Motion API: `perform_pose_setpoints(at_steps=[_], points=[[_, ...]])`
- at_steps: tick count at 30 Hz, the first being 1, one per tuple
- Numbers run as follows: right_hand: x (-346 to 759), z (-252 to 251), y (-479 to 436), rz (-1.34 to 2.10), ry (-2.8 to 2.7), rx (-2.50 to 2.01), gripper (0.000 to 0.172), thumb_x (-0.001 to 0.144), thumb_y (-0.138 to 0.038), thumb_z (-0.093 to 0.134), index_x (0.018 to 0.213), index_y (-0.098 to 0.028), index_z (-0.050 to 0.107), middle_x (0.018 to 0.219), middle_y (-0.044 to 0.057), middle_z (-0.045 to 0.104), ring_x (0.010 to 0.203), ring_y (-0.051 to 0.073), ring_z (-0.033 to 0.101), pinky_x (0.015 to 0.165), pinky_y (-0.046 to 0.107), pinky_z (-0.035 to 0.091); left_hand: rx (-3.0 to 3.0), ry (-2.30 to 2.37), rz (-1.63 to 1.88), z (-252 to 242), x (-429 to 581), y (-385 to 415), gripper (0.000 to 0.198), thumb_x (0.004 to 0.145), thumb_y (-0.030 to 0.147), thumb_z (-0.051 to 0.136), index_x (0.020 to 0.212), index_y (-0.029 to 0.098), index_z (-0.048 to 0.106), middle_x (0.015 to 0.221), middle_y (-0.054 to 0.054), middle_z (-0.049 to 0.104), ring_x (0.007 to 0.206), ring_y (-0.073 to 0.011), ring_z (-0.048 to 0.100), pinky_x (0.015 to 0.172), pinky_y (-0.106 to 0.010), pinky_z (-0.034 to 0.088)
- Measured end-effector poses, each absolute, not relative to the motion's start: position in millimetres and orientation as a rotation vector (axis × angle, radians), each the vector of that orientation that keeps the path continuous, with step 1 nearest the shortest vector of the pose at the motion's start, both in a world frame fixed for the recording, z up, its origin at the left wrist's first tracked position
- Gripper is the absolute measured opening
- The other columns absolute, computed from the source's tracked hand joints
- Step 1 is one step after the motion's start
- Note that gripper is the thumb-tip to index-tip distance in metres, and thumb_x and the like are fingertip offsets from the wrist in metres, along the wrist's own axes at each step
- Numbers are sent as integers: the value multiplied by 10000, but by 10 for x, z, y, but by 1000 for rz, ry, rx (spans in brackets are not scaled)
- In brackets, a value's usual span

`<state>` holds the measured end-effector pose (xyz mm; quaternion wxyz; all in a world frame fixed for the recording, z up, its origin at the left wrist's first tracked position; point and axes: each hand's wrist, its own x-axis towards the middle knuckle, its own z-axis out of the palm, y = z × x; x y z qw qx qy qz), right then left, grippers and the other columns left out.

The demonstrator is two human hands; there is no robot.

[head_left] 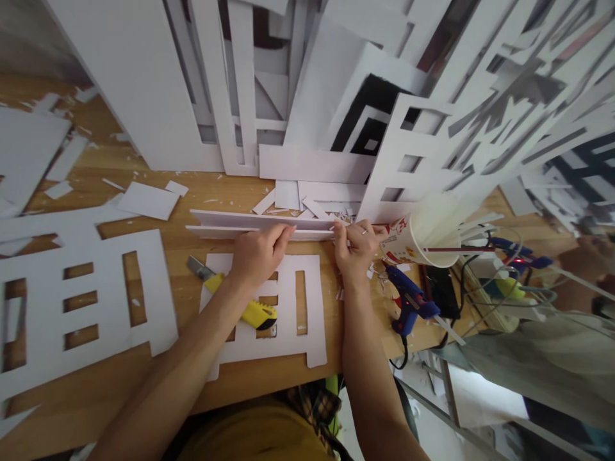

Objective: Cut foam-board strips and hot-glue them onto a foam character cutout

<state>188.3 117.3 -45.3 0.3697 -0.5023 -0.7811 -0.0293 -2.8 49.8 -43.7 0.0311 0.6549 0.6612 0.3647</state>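
A long white foam board piece [218, 221], made of two narrow strips lying lengthwise together, rests just above the table across the middle. My left hand [257, 256] is closed on its near edge, thumb pointing right. Around its right end my right hand [356, 248] is closed, the thumb on the near side. How the two strips meet is hidden. Below my left forearm lies a yellow utility knife [259, 312] with its blade end toward the upper left. It sits on a white panel with window cutouts [313, 320].
Right of my right hand are a paper cup [401, 242] of clear sticks and a blue glue gun [410, 298]. Another cutout panel [154, 275] lies left. Tall white boards [158, 109] lean behind. Scraps [148, 200] litter the wooden table. Another person's hand [596, 256] shows far right.
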Motion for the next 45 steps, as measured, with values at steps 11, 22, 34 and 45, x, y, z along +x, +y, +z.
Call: perform_pose_setpoints(at_steps=[11,22,34,45], points=[[1870,-480,1181,-13,-1968,-1325,517,984,-423,431,526,-200,522,514,-25,564,656,174,562,884,413,276,2110,1944,1143,-400,48,442,364,1008,351,410,1079,231,746,668,-20,750,489,-109,584,511,-241,364],[1860,-496,1203,-79,-1902,-1220,541,965,-419,485,474,-194,516,483,-24,566,599,165,543,855,419,289,2105,2045,1027,-429,62,467,419,1015,404,369,1088,225,740,659,-67,732,533,-174,625,532,-268,390],[1887,-490,1210,32,-1613,-1251,571,990,-504,380,601,-231,696,540,-13,624,611,173,568,940,452,304,1965,2107,1228,-421,8,448,310,967,372,476,1014,211,737,765,-63,762,638,-173,655,590,-267,394],[1829,-501,1203,109,-1758,-1266,593,948,-544,441,469,-198,477,485,-39,519,591,146,526,871,393,312,1929,2229,1060,-408,14,452,461,978,467,410,741,205,707,521,-32,601,476,-162,474,515,-287,245]])
